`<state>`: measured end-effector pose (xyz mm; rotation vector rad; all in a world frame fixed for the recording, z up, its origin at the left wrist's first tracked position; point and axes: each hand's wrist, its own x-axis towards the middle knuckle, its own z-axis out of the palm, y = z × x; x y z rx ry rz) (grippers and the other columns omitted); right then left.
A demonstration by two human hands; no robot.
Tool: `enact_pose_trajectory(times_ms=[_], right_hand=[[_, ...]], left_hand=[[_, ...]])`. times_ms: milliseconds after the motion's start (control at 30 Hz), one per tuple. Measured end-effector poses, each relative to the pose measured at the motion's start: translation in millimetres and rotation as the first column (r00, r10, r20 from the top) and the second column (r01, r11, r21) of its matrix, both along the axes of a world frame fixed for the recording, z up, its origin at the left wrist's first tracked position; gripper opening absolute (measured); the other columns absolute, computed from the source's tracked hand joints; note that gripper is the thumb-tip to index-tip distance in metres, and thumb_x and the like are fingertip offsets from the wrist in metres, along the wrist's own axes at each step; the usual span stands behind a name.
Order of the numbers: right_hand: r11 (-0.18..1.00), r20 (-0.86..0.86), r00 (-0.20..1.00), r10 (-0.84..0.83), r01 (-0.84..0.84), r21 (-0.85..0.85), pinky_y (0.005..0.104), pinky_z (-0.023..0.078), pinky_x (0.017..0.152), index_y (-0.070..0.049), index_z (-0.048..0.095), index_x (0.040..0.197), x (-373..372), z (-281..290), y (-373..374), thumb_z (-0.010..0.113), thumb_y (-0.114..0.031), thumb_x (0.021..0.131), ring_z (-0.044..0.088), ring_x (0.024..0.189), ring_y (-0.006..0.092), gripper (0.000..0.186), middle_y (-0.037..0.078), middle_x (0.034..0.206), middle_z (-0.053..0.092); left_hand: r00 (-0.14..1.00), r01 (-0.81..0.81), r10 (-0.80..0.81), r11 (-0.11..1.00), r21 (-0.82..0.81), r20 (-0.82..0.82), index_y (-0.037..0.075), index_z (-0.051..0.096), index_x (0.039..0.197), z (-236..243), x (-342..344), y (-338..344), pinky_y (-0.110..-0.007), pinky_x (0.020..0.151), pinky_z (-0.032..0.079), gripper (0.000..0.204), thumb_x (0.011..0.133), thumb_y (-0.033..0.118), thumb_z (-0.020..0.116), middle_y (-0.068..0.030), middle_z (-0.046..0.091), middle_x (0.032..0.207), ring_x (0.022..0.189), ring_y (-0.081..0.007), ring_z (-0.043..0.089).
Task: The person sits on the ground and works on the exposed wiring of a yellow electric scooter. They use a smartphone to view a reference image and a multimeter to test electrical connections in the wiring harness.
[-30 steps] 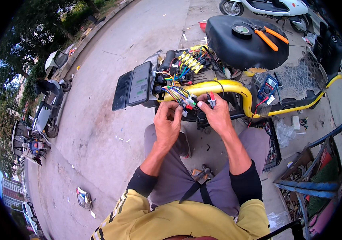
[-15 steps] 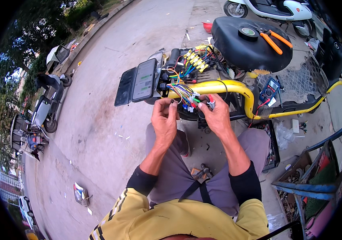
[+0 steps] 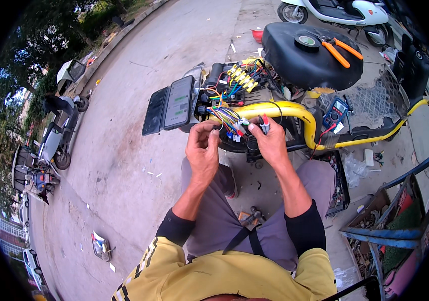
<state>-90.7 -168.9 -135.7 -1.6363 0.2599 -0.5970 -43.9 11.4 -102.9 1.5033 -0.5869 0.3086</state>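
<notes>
A bundle of coloured wires (image 3: 227, 114) with small white, blue and red connectors hangs beside the yellow frame tube (image 3: 274, 109) of a partly stripped scooter. My left hand (image 3: 202, 153) is closed in a pinch at the bundle's left side; the small dark piece at its fingertips is too small to name. My right hand (image 3: 272, 144) is closed around a red-and-white pen-shaped thing (image 3: 264, 124), its thumb and finger touching the connectors. Above the hands, a phone in an open flip case (image 3: 178, 103) rests against the scooter, near a yellow terminal strip (image 3: 243, 78).
Orange-handled pliers (image 3: 342, 52) and a roll of black tape (image 3: 307, 42) lie on the black seat (image 3: 315, 67). A blue multimeter (image 3: 335, 113) lies on the footboard. At the right are a dark tray (image 3: 339, 183) and a blue-edged metal cart (image 3: 385, 233). A hammer (image 3: 255, 214) lies between my legs.
The whole view has shifted slightly. My right fingers have moved a little at the connectors, where less green shows now. My left hand keeps its pinch.
</notes>
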Motion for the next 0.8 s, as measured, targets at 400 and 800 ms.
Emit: enact_pose_trajectory(times_ms=[400, 800], right_hand=[[0.988, -0.115, 0.982, 0.147, -0.151, -0.03, 0.0336, 0.053, 0.077, -0.001, 0.077, 0.107, -6.9, 8.9, -9.9, 0.073, -0.009, 0.091, 0.067, 0.079, 0.0125, 0.018, 0.007, 0.086, 0.075], [0.969, -0.126, 0.992, 0.006, -0.037, -0.246, 0.0386, 0.055, 0.089, 0.0, 0.075, 0.109, -8.6, 1.3, -16.5, 0.073, -0.007, 0.09, 0.074, 0.098, 0.0271, 0.021, 0.015, 0.106, 0.076]], left_hand=[[0.808, -0.152, -0.237, 0.8, 0.58, 0.539, 0.001, 0.059, 0.105, 30.2, 8.8, -5.0, -0.039, 0.073, 0.056, 0.019, 0.089, -0.008, 0.065, -0.0155, 0.071, 0.12, 0.086, -0.0333, 0.071], [0.87, -0.114, -0.157, 0.858, 0.501, 0.467, -0.001, 0.057, 0.105, 19.3, 8.0, 5.0, -0.034, 0.067, 0.055, 0.018, 0.092, -0.011, 0.062, -0.0159, 0.07, 0.11, 0.08, -0.024, 0.069]])
